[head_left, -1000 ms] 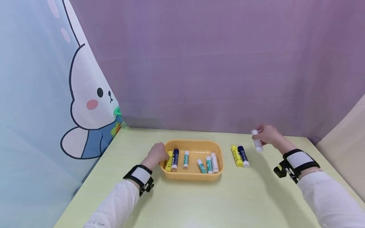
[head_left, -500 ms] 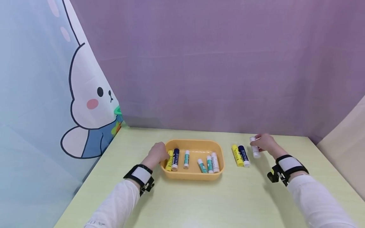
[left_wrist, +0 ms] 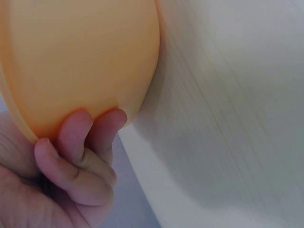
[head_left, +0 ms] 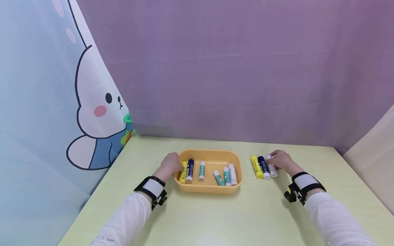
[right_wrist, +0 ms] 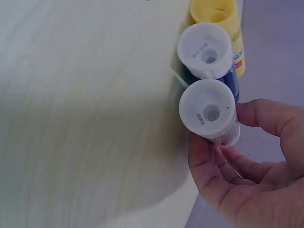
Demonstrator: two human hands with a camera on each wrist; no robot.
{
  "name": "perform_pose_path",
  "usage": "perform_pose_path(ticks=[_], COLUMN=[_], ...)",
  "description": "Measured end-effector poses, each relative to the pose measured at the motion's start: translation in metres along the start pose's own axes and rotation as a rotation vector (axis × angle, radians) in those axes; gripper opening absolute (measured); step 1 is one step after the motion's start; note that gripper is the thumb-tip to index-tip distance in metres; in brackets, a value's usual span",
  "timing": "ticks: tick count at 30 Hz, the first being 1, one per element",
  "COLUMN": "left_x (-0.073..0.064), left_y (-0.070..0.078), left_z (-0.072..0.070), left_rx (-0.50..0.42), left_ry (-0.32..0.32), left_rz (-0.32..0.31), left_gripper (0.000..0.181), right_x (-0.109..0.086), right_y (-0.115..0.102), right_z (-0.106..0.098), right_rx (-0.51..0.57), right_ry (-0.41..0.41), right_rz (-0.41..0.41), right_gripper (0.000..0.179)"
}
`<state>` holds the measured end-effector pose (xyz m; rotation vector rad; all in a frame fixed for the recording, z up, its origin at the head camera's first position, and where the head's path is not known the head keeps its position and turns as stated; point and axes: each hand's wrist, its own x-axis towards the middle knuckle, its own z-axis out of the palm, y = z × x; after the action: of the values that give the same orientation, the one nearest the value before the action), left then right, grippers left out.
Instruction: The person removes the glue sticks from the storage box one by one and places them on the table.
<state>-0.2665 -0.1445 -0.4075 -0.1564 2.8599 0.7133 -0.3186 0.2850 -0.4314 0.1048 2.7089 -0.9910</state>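
My left hand point(head_left: 171, 164) grips the left end of an orange plastic tray point(head_left: 209, 189); in the left wrist view its curled fingers point(left_wrist: 76, 135) press the outer wall. Between thumb and fingers, my right hand point(head_left: 284, 160) pinches a white glue stick point(right_wrist: 208, 107), its base facing the right wrist camera. That stick lies right beside a dark blue glue stick point(head_left: 263, 166), with a yellow glue stick point(head_left: 257, 166) on the far side of the blue one. All three line up side by side on the table, to the right of the tray.
Inside the tray lie a yellow glue stick point(head_left: 183, 173), a dark blue one point(head_left: 189, 171), several small teal-and-white sticks point(head_left: 201, 171) and a white stick point(head_left: 232, 174). A purple curtain point(head_left: 227, 71) hangs behind the pale table point(head_left: 215, 218).
My right hand has come down and left with the white glue stick, bringing it alongside the dark blue one. The left hand stays at the tray's end.
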Motion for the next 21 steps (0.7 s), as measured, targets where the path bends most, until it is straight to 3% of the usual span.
perform_pose_path(ticks=[21], left_x=[0.0004], left_y=[0.0002], left_z=[-0.0007], left_rx=[0.013], left_ry=[-0.013], left_rz=[0.003], left_gripper=[0.021], right_x=[-0.0017], right_y=[0.0029], right_z=[0.0041], right_rx=[-0.037], right_ry=[0.007], right_rz=[-0.004], right_gripper=[0.049])
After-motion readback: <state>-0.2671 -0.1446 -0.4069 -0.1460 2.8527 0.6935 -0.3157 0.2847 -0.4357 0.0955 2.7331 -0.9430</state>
